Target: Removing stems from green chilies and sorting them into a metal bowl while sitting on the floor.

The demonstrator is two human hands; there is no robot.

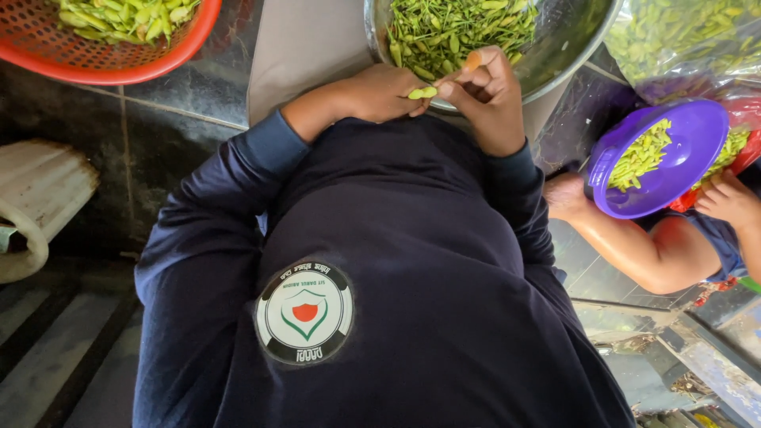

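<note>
Head view, looking straight down your chest: a small green bean pod (422, 93) sits between your two hands, just in front of the near rim of a metal bowl (572, 43). Your left hand (379, 93) lies knuckles up, its fingers curled closed around one end of the pod. Your right hand (485, 95) meets it from the other side, thumb and fingers pinched on the pod's other end, with the fingertips (473, 60) raised over the bowl's edge. Both wrists come out of dark blue sleeves, and your dark blue shirt with a round white badge (304, 313) fills the lower middle of the scene.

Inside the metal bowl is a heap of thin green stalks and pods (452, 28). At the top left, a red plastic basket (119, 67) holds more green pods. To your right, another person's hand (728, 200) and bare arm (634, 250) hold a purple bowl (682, 158) tilted, with green pods inside. Above it lies a clear plastic bag of pods (682, 36). Dark floor tiles (158, 127) show at the left, beside a pale ribbed container (40, 198).
</note>
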